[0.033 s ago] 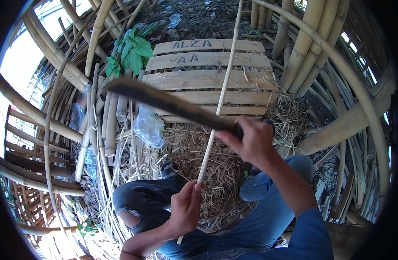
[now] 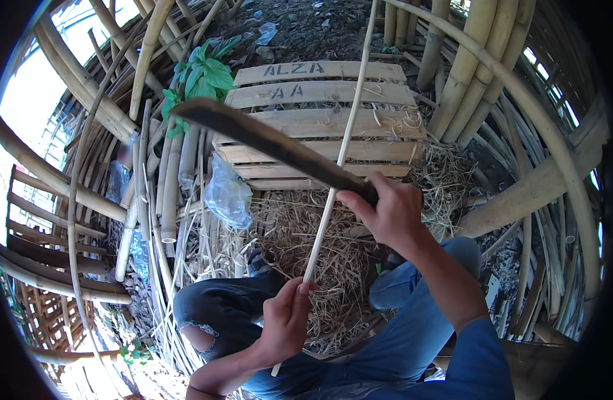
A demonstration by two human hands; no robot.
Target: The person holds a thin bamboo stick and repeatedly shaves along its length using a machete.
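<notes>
Long, pale bamboo strip (image 2: 325, 220) is gripped by left fingers (image 2: 290, 295), long dark flat blade (image 2: 266, 143) by right fingers (image 2: 390, 193); left ones could get nicked if the strip's twisted.

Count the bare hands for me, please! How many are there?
2. The bare left hand is low in the middle, around the long, thin, pale strip; the bare right hand is higher, to the right, gripping the long, dark-bladed knife. No others show.

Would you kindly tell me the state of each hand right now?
Left hand: closed, holding the pale stick.
Right hand: closed, holding the big knife.
</notes>
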